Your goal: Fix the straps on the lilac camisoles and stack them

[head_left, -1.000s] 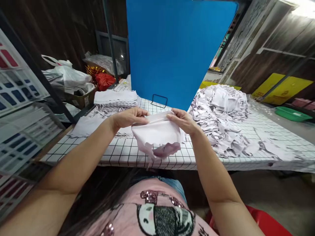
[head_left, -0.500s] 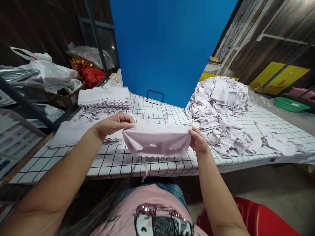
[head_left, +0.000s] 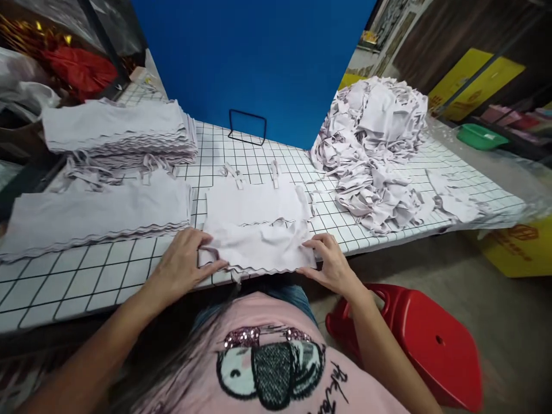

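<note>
A pale lilac-white fabric piece [head_left: 263, 244] with a wavy edge lies at the table's front edge, over or joined to a similar flat part [head_left: 259, 201] with two thin straps [head_left: 276, 172] at its back. My left hand [head_left: 185, 259] grips its left end, thumb at the wavy edge and fingers higher up, where the cloth bulges into a small fold. My right hand [head_left: 330, 261] holds the right end likewise, with the thumb near the lower corner. Beside my left hand lies a low stack of matching pieces [head_left: 103, 213] with straps.
A taller stack of pieces [head_left: 116, 126] stands behind at left. A big heap of the same cloth [head_left: 379, 149] covers the table's right. The blue panel [head_left: 259, 63] with a black wire frame rises at the back. A red stool [head_left: 435, 345] is on the floor at right.
Both hands have come down and nearer my body, lowering the fabric piece from the air onto the table. My view has tipped downward and shifted.
</note>
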`<action>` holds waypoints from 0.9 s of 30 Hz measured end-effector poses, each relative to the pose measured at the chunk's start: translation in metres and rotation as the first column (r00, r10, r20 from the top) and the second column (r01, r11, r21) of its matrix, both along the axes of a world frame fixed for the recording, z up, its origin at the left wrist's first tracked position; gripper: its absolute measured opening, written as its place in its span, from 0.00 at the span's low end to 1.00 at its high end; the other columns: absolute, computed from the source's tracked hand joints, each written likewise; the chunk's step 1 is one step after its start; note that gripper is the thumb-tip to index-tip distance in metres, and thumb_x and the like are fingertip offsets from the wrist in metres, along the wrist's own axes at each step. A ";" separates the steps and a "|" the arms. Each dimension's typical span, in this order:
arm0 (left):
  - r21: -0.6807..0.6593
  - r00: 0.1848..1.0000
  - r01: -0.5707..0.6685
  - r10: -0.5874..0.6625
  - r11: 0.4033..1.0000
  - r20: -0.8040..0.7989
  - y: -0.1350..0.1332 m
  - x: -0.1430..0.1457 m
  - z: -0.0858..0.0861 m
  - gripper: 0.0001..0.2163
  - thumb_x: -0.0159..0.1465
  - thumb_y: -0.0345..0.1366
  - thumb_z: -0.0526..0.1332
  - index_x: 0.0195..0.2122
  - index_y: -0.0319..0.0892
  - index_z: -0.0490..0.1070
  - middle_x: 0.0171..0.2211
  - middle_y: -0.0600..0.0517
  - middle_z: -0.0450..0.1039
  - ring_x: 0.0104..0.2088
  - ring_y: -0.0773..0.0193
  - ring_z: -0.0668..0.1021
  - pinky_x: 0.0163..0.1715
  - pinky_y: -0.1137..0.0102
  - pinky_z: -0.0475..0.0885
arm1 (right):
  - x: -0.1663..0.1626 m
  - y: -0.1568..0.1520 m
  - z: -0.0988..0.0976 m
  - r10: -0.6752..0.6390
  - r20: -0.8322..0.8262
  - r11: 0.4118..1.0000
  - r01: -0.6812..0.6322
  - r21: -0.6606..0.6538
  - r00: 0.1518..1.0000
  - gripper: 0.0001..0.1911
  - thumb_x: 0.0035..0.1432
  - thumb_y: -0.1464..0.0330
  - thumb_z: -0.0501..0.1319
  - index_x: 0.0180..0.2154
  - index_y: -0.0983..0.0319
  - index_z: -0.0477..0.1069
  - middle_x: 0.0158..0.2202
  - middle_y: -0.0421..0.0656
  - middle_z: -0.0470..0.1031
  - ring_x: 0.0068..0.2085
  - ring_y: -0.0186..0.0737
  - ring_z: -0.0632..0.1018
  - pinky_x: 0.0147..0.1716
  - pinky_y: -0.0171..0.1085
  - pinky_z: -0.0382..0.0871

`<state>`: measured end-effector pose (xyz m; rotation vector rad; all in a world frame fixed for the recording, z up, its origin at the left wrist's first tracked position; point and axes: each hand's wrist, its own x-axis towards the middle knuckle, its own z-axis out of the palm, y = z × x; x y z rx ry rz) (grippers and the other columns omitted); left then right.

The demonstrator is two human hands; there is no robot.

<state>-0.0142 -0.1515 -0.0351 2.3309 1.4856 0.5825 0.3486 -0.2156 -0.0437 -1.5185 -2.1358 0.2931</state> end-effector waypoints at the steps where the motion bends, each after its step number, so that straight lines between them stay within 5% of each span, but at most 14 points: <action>1: 0.011 0.994 -0.108 0.108 0.994 0.013 -0.004 -0.003 -0.005 0.23 0.60 0.57 0.59 0.43 0.40 0.67 0.42 0.44 0.69 0.44 0.52 0.73 0.44 0.60 0.69 | -0.002 -0.004 -0.004 -0.063 0.002 0.998 0.063 0.026 0.998 0.22 0.57 0.56 0.65 0.49 0.60 0.68 0.44 0.49 0.67 0.46 0.48 0.71 0.46 0.45 0.69; 4: -0.006 0.951 -0.311 0.311 0.951 -0.005 -0.006 -0.009 -0.014 0.19 0.64 0.54 0.54 0.39 0.41 0.68 0.39 0.45 0.69 0.42 0.52 0.73 0.45 0.59 0.69 | -0.010 -0.013 -0.014 -0.224 0.011 0.973 0.223 0.063 0.975 0.14 0.60 0.57 0.63 0.39 0.61 0.67 0.36 0.46 0.68 0.39 0.45 0.71 0.40 0.43 0.68; 8: -0.019 0.965 -0.258 0.257 0.966 -0.046 -0.004 -0.001 -0.011 0.17 0.61 0.53 0.56 0.33 0.43 0.69 0.36 0.46 0.71 0.42 0.51 0.73 0.46 0.57 0.67 | -0.023 -0.018 -0.018 -0.300 0.041 0.954 0.298 0.043 0.953 0.11 0.60 0.60 0.63 0.35 0.60 0.67 0.33 0.44 0.70 0.37 0.45 0.71 0.39 0.43 0.65; 13: -0.403 0.942 -0.290 0.333 0.868 0.038 -0.007 0.015 0.004 0.17 0.58 0.53 0.60 0.30 0.45 0.62 0.23 0.55 0.68 0.24 0.62 0.72 0.26 0.67 0.66 | -0.016 -0.022 -0.014 -0.275 -0.227 0.960 0.252 -0.126 0.934 0.07 0.63 0.66 0.60 0.32 0.60 0.68 0.32 0.42 0.70 0.36 0.40 0.71 0.39 0.40 0.65; 16: -0.634 0.883 -0.139 0.384 0.761 0.268 -0.010 0.015 0.007 0.21 0.54 0.53 0.66 0.31 0.45 0.59 0.23 0.59 0.66 0.23 0.65 0.72 0.22 0.71 0.66 | 0.001 -0.029 -0.017 -0.376 -0.490 0.917 0.239 -0.320 0.786 0.08 0.61 0.62 0.61 0.33 0.60 0.69 0.32 0.41 0.69 0.34 0.37 0.71 0.37 0.37 0.66; 19: -0.694 0.815 -0.059 0.437 0.717 0.382 -0.013 0.014 0.009 0.24 0.48 0.49 0.72 0.35 0.44 0.59 0.26 0.58 0.68 0.26 0.66 0.74 0.25 0.71 0.69 | 0.014 -0.039 -0.026 -0.498 -0.646 0.844 0.150 -0.516 0.579 0.11 0.58 0.60 0.65 0.33 0.60 0.68 0.32 0.39 0.69 0.34 0.35 0.71 0.36 0.35 0.67; 24: -0.672 0.820 -0.092 0.439 0.735 0.368 -0.022 0.019 0.011 0.26 0.51 0.49 0.69 0.43 0.42 0.61 0.26 0.57 0.70 0.25 0.65 0.74 0.25 0.71 0.67 | 0.015 -0.048 -0.040 -0.674 -0.701 0.707 -0.071 -0.704 0.234 0.16 0.51 0.61 0.71 0.39 0.57 0.69 0.39 0.39 0.74 0.39 0.36 0.77 0.38 0.34 0.72; 27: -0.569 0.880 -0.193 0.398 0.799 0.260 -0.026 0.025 0.011 0.22 0.56 0.51 0.64 0.44 0.42 0.63 0.27 0.55 0.71 0.25 0.64 0.73 0.25 0.70 0.66 | 0.010 -0.045 -0.043 -0.706 -0.686 0.667 -0.160 -0.728 0.176 0.17 0.52 0.59 0.70 0.42 0.55 0.71 0.40 0.40 0.76 0.38 0.36 0.78 0.38 0.35 0.74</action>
